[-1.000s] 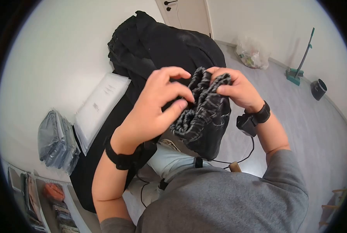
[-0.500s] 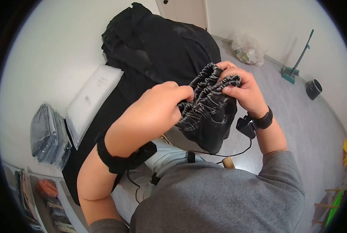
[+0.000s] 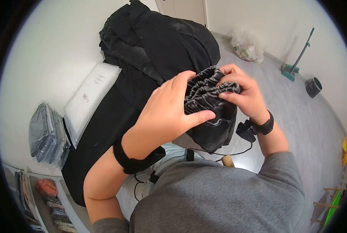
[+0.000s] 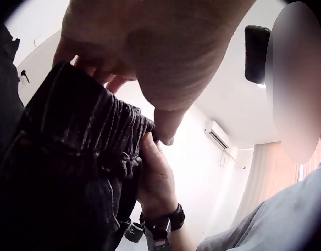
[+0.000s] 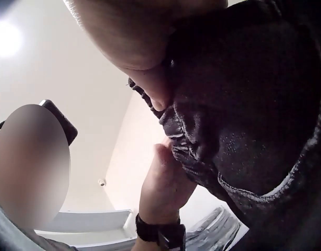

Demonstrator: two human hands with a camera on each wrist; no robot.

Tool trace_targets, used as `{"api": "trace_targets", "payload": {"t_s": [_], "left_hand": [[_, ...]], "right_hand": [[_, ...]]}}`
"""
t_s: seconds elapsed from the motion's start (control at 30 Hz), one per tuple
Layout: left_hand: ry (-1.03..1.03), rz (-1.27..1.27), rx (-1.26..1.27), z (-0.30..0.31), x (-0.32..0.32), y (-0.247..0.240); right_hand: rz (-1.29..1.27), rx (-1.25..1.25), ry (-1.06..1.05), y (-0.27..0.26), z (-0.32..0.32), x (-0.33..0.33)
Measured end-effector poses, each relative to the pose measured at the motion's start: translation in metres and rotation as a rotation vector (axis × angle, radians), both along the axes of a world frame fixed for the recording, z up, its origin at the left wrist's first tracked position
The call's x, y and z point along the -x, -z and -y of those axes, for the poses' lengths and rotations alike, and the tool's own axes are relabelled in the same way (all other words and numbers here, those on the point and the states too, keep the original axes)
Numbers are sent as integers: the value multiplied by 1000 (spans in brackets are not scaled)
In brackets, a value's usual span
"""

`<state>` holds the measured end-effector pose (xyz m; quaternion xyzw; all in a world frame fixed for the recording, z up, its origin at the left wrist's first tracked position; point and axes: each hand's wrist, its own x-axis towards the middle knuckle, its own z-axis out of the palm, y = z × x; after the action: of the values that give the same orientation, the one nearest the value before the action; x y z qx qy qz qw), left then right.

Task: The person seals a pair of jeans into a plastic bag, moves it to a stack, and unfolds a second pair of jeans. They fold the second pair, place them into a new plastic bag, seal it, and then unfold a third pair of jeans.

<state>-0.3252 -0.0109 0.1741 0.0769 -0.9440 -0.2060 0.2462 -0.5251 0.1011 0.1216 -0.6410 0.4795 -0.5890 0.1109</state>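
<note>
Garment point(image 3: 212, 124), black, waistband point(image 3: 204, 91) bunched: left hand point(image 3: 167, 114) clamps the band between thumb and fingers, right hand point(image 3: 245, 95) pinches it from the opposite side, all held above the lap, just before the table point(image 3: 45, 58). On table: pile point(image 3: 161, 42) of black clothes, flat white packet point(image 3: 92, 95), clear bags point(image 3: 51, 134) holding folded dark cloth. Floor: clear sack point(image 3: 249, 46), contents unclear; black bucket point(image 3: 314, 87), inside not visible.

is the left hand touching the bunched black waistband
Touching: in the head view the left hand curls round the bunched black waistband, with its thumb pressed against the fabric.
</note>
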Motion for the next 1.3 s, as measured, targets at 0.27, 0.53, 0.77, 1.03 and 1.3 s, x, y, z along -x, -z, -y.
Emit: {"api": "trace_targets", "payload": {"t_s": [0.27, 0.53, 0.77, 1.03, 1.3], "left_hand": [[250, 247, -849, 38, 8, 10], [214, 162, -488, 29, 15, 14], [197, 217, -94, 29, 15, 18], [-97, 359, -136, 14, 22, -1], [-99, 74, -84, 54, 34, 0]], "right_hand": [[-5, -61, -50, 7, -3, -7], [-24, -60, -56, 8, -2, -9], [-110, -160, -153, 0, -3, -12], [-227, 27, 2, 2, 21, -15], [-251, 21, 103, 6, 5, 25]]}}
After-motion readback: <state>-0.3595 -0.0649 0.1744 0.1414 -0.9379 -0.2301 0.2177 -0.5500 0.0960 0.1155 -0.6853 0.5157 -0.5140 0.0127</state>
